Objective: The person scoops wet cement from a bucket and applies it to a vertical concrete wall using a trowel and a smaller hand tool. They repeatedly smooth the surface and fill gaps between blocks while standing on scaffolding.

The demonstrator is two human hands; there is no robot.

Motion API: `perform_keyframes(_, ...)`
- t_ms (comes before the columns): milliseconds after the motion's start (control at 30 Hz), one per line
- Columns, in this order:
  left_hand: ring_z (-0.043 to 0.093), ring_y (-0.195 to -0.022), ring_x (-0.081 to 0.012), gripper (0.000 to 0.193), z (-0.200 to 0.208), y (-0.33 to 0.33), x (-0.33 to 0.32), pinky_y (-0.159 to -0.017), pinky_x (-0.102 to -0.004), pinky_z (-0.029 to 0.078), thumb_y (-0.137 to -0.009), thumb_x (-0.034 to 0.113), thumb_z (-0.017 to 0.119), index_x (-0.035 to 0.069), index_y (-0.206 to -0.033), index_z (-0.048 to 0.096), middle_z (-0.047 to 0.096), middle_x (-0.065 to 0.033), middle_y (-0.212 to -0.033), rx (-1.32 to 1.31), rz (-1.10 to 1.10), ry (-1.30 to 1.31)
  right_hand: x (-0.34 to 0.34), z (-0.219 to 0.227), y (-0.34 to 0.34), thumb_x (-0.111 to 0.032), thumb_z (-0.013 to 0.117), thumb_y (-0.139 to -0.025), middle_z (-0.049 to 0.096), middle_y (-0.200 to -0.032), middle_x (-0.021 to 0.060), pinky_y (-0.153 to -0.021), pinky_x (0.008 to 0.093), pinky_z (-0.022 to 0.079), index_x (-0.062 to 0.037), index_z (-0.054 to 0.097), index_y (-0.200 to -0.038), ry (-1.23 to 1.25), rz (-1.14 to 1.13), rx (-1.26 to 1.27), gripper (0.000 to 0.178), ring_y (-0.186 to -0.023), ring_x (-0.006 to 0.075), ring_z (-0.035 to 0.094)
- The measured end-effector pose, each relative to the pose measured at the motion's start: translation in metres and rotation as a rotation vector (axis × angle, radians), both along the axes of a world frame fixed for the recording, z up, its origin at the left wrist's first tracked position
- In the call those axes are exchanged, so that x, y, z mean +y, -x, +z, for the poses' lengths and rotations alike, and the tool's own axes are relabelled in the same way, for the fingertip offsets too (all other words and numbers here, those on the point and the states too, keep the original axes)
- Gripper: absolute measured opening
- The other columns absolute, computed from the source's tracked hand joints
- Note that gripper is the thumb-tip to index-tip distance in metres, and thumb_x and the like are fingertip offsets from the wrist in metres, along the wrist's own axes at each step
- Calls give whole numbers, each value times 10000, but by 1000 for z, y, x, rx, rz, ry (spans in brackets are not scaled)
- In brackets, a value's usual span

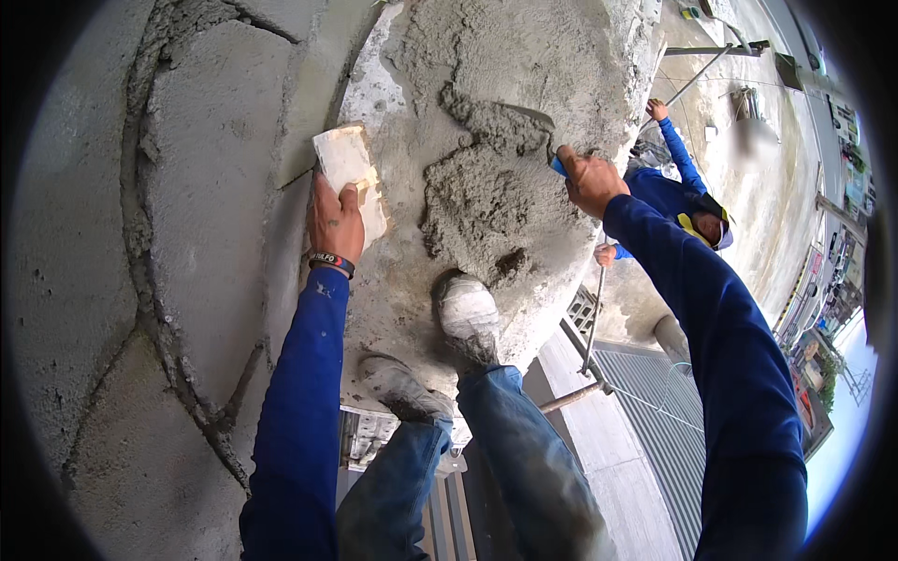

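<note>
Mortar (486, 201) lies heaped on the pale ledge (379, 84) just ahead of the person's shoe (470, 316), grey, coarse and lumpy, with ragged edges and a dark hollow near the shoe. The right hand (591, 182) is closed around the blue handle of a trowel (538, 118), its blade at the mortar's far side; the left hand (337, 220) grips a whitish, roughly rectangular board (348, 159), its edges worn and brownish.

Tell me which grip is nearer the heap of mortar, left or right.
Right. The right grip, closed around a blue-handled trowel, is by the right edge of the mortar heap. The left grip, holding a pale board, is farther off, to the heap's left.
</note>
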State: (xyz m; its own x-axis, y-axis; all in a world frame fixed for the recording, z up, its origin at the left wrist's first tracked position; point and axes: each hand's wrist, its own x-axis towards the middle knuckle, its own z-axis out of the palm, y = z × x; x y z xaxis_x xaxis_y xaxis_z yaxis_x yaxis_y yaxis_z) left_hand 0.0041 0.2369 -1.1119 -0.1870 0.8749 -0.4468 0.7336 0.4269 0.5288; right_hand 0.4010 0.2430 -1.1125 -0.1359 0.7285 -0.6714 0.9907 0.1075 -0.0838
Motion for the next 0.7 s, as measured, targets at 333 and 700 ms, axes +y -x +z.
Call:
perform_keyframes(333,626,-1063,-461,317,-33,-100,257,-916,-527,498,-937,212,500,23,-1191,511,651,-292,-1131,375,-305,-132,-111,85,-49,-68,599,-820,639,-861,127,-684,509,511,-116,481,-1027,-141,-163,194,243,-754,370,663)
perform_keyframes(700,627,-821,-424,176,-27,-217,153,-737,-517,499,-912,102,535,88,-1082,488,661,-217,-854,286,-967,-431,-117,0,-161,-161,624,-870,688,-961,207,-759,549,501,-123,478,-1104,-229,-752,-148,278,-916,433,660)
